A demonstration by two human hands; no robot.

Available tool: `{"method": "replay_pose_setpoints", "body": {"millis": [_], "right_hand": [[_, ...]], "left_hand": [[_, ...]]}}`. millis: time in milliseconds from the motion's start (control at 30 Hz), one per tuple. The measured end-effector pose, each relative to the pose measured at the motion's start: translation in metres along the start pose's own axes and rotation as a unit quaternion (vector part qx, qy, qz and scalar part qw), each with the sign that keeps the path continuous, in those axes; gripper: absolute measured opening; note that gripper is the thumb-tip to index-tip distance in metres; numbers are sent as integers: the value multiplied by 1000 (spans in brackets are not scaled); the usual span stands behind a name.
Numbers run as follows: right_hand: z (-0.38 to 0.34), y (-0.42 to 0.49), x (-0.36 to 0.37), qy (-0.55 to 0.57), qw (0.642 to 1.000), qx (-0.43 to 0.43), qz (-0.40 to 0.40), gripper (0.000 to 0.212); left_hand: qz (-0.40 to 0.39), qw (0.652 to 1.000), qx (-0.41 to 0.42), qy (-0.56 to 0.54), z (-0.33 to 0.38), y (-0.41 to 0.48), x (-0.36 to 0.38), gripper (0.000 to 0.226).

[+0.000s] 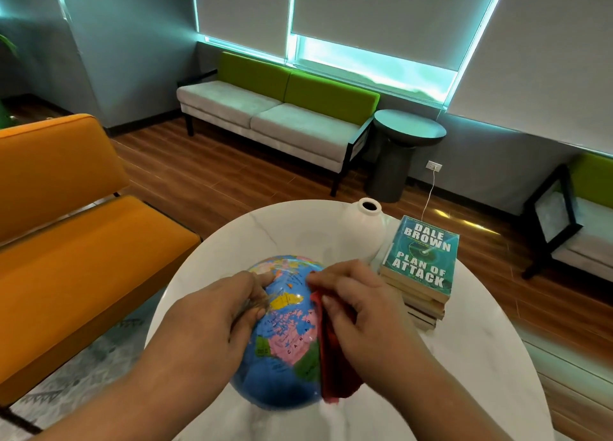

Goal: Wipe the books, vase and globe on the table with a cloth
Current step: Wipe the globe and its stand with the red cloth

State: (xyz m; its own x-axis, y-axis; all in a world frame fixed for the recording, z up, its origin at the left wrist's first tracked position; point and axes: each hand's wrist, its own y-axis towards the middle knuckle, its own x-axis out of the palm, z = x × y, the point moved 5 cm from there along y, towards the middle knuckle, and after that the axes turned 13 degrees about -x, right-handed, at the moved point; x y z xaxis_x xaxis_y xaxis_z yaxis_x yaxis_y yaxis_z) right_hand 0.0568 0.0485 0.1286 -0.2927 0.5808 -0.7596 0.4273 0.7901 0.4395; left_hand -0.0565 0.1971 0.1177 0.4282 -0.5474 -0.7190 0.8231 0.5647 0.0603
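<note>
A blue globe [285, 334] with coloured countries sits on the round white marble table [232, 241], close to me. My left hand [212, 321] grips the globe's left side, fingers curled over its top. My right hand [358, 311] presses a red cloth [335, 357] against the globe's right side, fingers curled over the cloth. A white vase [366, 225] stands at the table's far edge. To its right lies a stack of books [421, 274], the top one with a teal cover.
An orange bench [73, 225] stands close on the left of the table. A grey and green sofa [275, 115] lines the far wall, with a dark round side table [401, 148] beside it. Another chair [570, 215] is at the right.
</note>
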Motion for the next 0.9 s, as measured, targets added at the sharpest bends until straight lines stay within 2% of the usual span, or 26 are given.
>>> {"method": "replay_pose_setpoints", "body": {"millis": [67,133,233,333,467,633,667,733,833,900], "right_hand": [[-20,-2,7,-13,994,-86,-61,32],[-24,-2,9,-11,992,-99,-77,32],[-3,2,0,57,998,3,13,26],[28,1,-3,103,984,131,69,29],[67,-23,11,212,924,304,99,30],[81,-54,31,300,869,386,81,28],[81,-56,32,300,870,381,92,28],[76,-53,25,234,905,334,119,28],[46,-38,6,132,962,192,143,33],[23,-28,-1,129,977,112,128,33]], "left_hand": [[-6,1000,14,2,3,-2,1,22],[-12,1000,17,7,4,-3,2,28],[-13,1000,19,13,4,-1,3,36],[-1,1000,13,-4,-1,2,2,27],[10,998,-8,-57,-8,2,-1,10],[25,994,-29,-104,-7,1,-2,28],[25,993,-39,-106,-7,1,0,31],[15,991,-61,-117,-10,3,2,30],[-3,989,-75,-130,-10,4,3,23],[-8,990,-74,-120,-8,3,4,22]]}}
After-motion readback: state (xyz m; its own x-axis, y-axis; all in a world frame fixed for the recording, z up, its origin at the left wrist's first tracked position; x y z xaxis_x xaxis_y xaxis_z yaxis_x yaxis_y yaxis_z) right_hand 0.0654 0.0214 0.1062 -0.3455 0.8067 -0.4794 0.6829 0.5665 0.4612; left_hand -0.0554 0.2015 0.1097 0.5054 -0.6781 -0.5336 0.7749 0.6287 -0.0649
